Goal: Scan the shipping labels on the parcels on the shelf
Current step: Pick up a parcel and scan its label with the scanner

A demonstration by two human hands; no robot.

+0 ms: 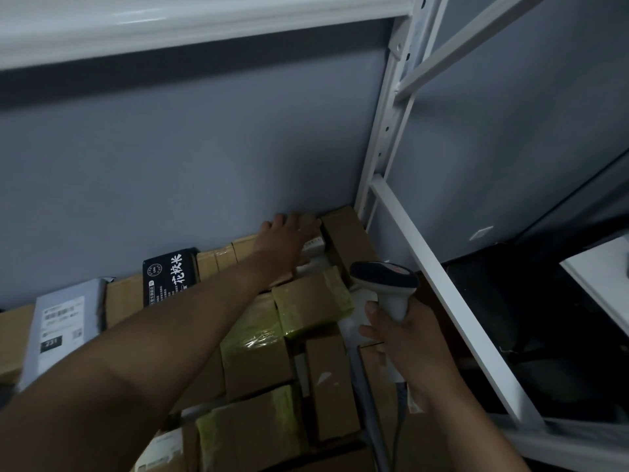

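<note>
Many cardboard parcels fill the shelf, several wrapped in yellow-green tape (311, 303). My left hand (289, 235) reaches to the back of the shelf and grips a small parcel (315, 245) with a white label, next to a brown box (347, 238) in the far right corner. My right hand (400, 338) holds a white handheld scanner (384, 281) by its grip; the dark head points toward the back parcels. A grey mailer bag (59, 327) with a printed shipping label leans at the left. A black box (170, 272) with white characters stands against the wall.
A white metal shelf upright (381, 158) and a diagonal brace (442, 291) bound the right side. The shelf above (170, 25) overhangs the top. The grey wall (187, 158) backs the shelf. Dark objects (544, 335) lie beyond the frame at the right.
</note>
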